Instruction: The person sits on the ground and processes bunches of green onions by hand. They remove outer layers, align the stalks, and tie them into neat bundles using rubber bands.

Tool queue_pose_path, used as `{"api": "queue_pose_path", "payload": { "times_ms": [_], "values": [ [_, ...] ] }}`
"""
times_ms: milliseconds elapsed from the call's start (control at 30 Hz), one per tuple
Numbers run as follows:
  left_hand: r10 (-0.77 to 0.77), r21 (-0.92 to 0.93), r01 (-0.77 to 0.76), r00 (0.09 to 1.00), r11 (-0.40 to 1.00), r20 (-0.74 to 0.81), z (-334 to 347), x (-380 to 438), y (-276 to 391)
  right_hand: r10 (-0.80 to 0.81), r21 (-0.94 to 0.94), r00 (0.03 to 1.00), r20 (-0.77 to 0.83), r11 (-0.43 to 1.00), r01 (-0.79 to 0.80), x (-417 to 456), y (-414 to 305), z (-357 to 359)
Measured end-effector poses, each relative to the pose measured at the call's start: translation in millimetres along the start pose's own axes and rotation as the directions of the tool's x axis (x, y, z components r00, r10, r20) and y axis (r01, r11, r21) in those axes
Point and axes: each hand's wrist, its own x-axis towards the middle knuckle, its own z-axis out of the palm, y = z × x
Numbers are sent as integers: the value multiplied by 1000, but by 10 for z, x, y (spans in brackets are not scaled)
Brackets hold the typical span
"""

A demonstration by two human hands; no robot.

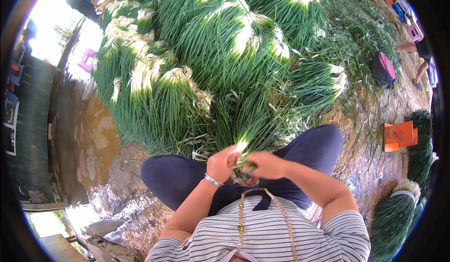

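Observation:
My left hand [222, 164], with a silver bangle at the wrist, is closed around the pale stem ends of a small bunch of scallions [245, 135]. Their green leaves point away from me, over the heap. Right beside it, my right hand [266, 164] is blurred, its fingers pinching some scallion leaves [248, 166] close to the left hand's fingers. Both hands are between my bent knees, above my lap. Larger scallions in a heap [175, 111] lie just ahead, white ends mostly turned up or sideways.
Loose trimmed leaves [351, 33] litter the wet ground. At right are a black and pink bag [383, 69], an orange stool [400, 136] and a tied scallion bundle [393, 216]. Another person's leg [422, 70] shows at the right edge. A pink stool [87, 59] stands left of the heap.

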Motion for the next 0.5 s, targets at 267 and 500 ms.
{"api": "queue_pose_path", "payload": {
  "times_ms": [267, 500],
  "values": [
    [-230, -531, 407, 901, 743, 369, -91, 54, 65, 285, 942, 934, -217, 311, 125, 140, 14, 70],
    [-41, -443, 104, 988, 891, 150, -47, 55, 265, -43, 844, 975, -218, 493, 210, 207, -105, 34]
  ]
}}
